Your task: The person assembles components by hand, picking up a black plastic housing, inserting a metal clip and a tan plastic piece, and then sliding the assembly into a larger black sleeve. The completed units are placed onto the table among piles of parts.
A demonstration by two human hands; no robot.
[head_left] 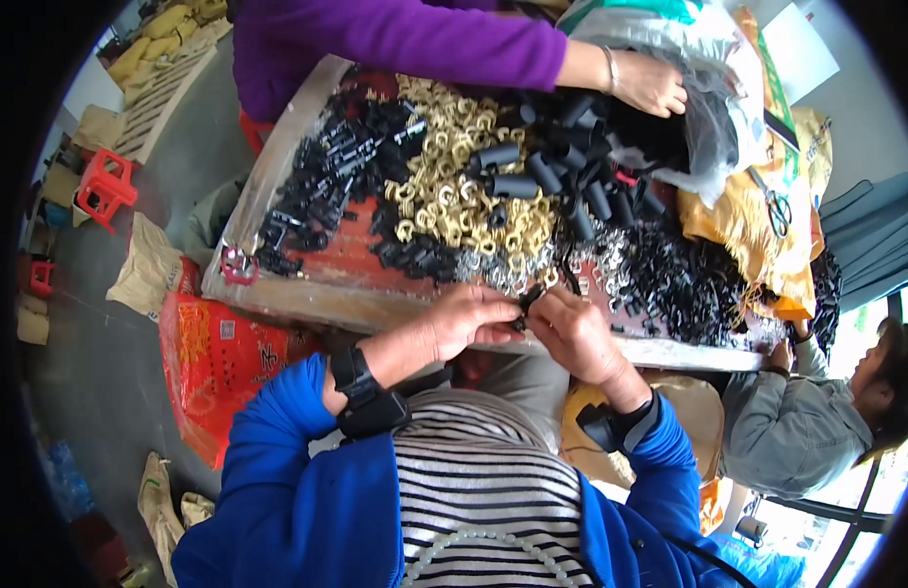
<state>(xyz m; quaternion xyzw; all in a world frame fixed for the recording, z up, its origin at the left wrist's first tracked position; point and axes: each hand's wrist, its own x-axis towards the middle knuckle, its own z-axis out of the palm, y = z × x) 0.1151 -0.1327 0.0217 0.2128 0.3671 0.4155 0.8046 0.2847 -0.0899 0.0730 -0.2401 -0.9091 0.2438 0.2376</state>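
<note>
Close to the table's near edge, my left hand (466,318) pinches a small black part (522,312) between thumb and fingers. Closed on the same part from the other side is my right hand (574,325); its exact shape is mostly hidden by my fingers. A gold-coloured ring-like piece (549,278) shows just beyond my right fingertips, and I cannot tell whether it is held. Just past my hands lie small silver pieces (485,268), and farther off is a heap of gold-coloured ring pieces (444,162).
On the red table (341,257) are black cylinders (514,186), long black parts (327,176) and small black pieces (660,265). A person's purple sleeve (454,44) reaches across to a plastic bag (714,108). Another person (807,421) sits at right. Scissors (777,213) lie on a yellow sack (723,230).
</note>
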